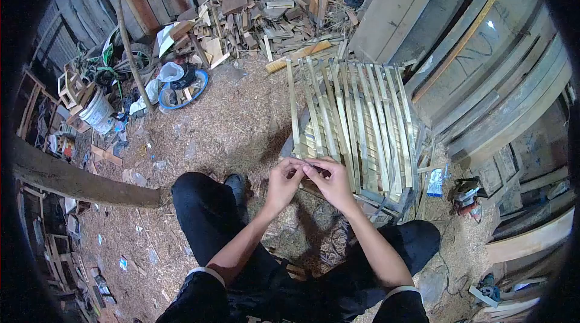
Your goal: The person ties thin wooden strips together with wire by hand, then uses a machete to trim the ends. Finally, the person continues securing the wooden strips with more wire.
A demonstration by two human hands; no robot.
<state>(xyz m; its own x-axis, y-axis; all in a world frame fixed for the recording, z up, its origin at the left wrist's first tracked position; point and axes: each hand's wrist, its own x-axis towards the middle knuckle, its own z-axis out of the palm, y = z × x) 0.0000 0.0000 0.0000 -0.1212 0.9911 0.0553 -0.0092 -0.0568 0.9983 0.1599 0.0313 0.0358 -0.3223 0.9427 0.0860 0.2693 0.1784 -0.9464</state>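
Markings: dark hand-drawn strokes show on the large board (pixel 480 51) at right, not legible with certainty; print on the white bucket (pixel 98 111) and the blue-and-white packet (pixel 435 183) is too small to read.

Grip: the left hand (pixel 284 183) and right hand (pixel 332 181) meet at the fingertips, thumbs and fingers pinched closed on a small dark item (pixel 307 164), mostly covered. It sits between the hands, above the near edge of the slat stack (pixel 362 123); its long axis appears roughly crosswise, though exact direction cannot be determined. The upper slats run lengthwise away from the person, spaced side by side.
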